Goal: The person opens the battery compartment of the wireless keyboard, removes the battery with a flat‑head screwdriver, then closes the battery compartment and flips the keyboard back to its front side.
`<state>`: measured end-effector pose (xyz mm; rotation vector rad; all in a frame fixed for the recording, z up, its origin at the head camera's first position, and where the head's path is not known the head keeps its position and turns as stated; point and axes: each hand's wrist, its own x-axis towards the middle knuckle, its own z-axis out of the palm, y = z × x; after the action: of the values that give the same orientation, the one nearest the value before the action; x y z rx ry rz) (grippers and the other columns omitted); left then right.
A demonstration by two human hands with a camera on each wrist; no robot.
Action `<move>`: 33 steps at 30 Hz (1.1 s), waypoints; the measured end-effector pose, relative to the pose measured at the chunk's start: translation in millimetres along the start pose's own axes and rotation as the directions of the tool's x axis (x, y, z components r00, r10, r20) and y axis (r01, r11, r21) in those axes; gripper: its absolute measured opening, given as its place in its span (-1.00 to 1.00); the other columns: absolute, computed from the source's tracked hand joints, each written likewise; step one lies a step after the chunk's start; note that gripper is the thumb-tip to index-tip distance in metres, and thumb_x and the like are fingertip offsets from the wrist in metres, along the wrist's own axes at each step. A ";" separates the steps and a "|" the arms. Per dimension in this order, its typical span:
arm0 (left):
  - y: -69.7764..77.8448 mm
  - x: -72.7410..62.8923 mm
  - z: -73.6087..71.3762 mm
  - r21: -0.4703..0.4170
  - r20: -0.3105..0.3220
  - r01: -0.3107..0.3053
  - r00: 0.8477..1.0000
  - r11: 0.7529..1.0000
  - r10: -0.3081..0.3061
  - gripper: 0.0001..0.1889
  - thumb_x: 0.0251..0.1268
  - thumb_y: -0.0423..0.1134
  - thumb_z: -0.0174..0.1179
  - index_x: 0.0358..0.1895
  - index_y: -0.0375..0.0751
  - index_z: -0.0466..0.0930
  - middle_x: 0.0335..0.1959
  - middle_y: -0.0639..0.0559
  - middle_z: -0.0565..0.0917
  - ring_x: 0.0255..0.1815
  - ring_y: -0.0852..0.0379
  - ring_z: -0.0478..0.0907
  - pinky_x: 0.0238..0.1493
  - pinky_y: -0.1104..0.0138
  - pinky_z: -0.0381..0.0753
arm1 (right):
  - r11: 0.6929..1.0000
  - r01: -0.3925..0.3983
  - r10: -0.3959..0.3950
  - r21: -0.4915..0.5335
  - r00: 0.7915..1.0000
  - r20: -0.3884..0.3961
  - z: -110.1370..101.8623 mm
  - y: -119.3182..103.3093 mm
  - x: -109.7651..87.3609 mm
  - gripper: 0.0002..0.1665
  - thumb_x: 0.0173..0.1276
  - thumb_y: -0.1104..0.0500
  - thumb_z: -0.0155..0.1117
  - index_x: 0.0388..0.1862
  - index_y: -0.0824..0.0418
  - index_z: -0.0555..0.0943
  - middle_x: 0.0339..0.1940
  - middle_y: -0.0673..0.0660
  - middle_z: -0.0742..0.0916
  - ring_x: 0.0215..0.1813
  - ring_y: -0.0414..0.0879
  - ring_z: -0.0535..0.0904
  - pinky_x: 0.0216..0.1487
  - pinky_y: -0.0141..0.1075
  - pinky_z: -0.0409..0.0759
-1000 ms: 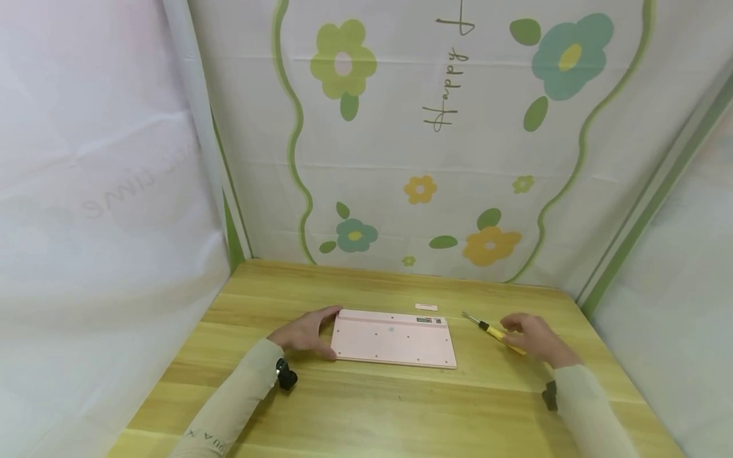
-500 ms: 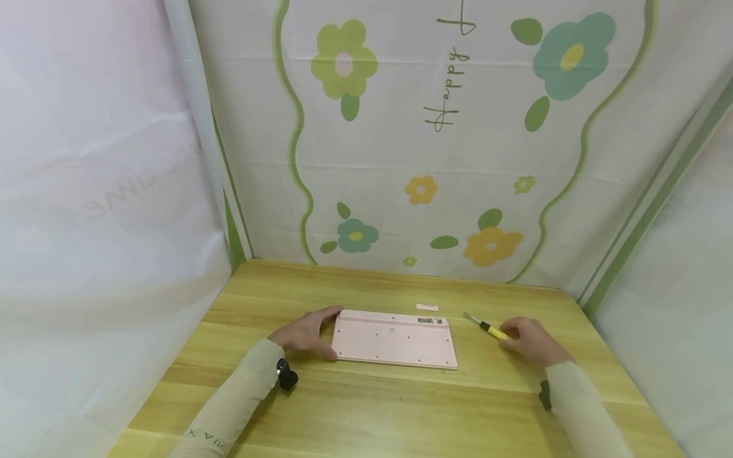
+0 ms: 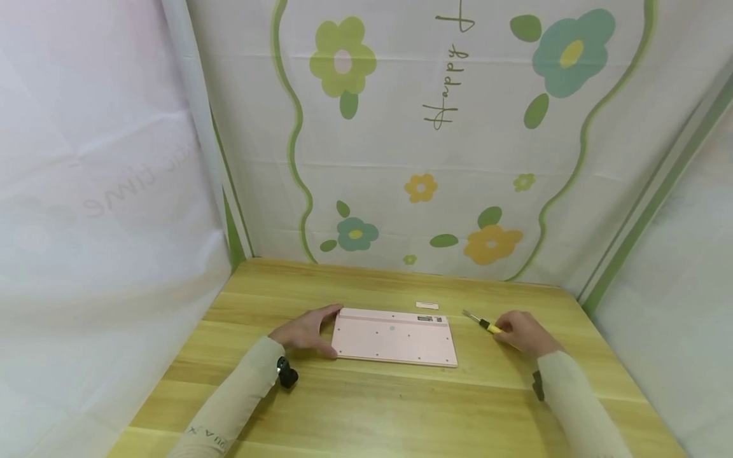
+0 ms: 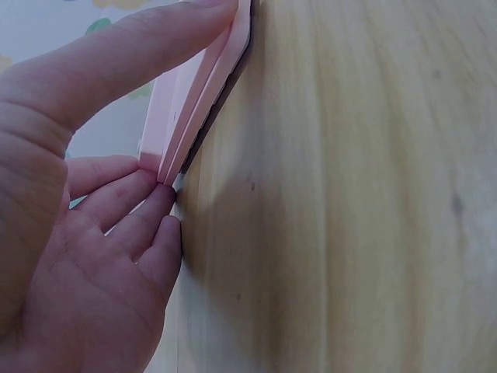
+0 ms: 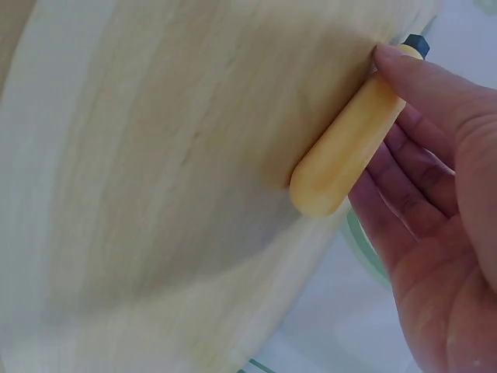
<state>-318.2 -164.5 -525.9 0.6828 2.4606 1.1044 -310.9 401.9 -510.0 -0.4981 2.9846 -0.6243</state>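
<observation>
A pink keyboard [image 3: 395,340] lies face down on the wooden table, its small battery slot [image 3: 429,319] uncovered at the far right corner. My left hand [image 3: 305,331] holds its left end, thumb at the near corner and fingers at the far one. In the left wrist view the fingertips [image 4: 159,190] meet the keyboard's edge [image 4: 182,116]. My right hand [image 3: 527,333] pinches the yellow handle [image 5: 349,148] of a screwdriver [image 3: 488,326] between thumb and fingers. The screwdriver's metal shaft points to the far left, toward the keyboard's right side.
A little pink battery cover [image 3: 427,306] lies just behind the keyboard. The wooden table [image 3: 378,413] ends at a white flowered cloth [image 3: 389,146] at the back, with more white cloth hanging on both sides.
The right hand has come left and farther along the screwdriver's handle, closing its thumb and fingers on it. The left hand and the keyboard have stayed in place.
</observation>
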 end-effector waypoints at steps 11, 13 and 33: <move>0.5 1.2 2.4 -0.015 0.000 -0.002 1.000 1.000 0.002 0.28 -0.09 -0.02 0.73 0.70 -0.15 0.10 0.72 -0.21 0.18 0.74 -0.28 0.08 0.70 -0.21 0.12 | 0.997 -0.016 0.024 0.071 0.993 -0.113 5.2 12.5 -13.0 -0.81 0.34 0.08 0.55 -0.21 0.17 0.79 -0.27 0.02 0.85 -0.27 -0.25 0.68 -0.23 -0.39 0.64; 0.2 1.2 1.9 -0.010 -0.003 -0.003 1.000 1.000 0.003 0.27 -0.09 -0.02 0.73 0.70 -0.16 0.11 0.72 -0.21 0.19 0.74 -0.28 0.09 0.70 -0.21 0.12 | 0.997 -0.009 0.021 0.078 0.988 -0.154 3.0 11.6 -15.6 -0.81 0.32 0.08 0.56 -0.21 0.17 0.79 -0.24 0.06 0.86 -0.22 -0.19 0.72 -0.19 -0.38 0.66; -0.8 -0.4 0.0 -0.006 -0.005 -0.003 1.000 1.000 0.003 0.29 -0.13 0.03 0.74 0.70 -0.12 0.12 0.72 -0.15 0.20 0.74 -0.23 0.09 0.71 -0.18 0.12 | 0.978 0.200 -0.178 0.058 0.947 -0.268 -18.3 -40.3 -21.4 -0.81 0.24 0.21 0.63 -0.22 0.03 0.77 -0.20 -0.04 0.84 -0.18 -0.33 0.71 -0.08 -0.24 0.79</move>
<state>-318.1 -165.2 -526.5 0.6834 2.4603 1.1150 -280.7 380.8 -477.5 -0.7595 3.1603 -0.8940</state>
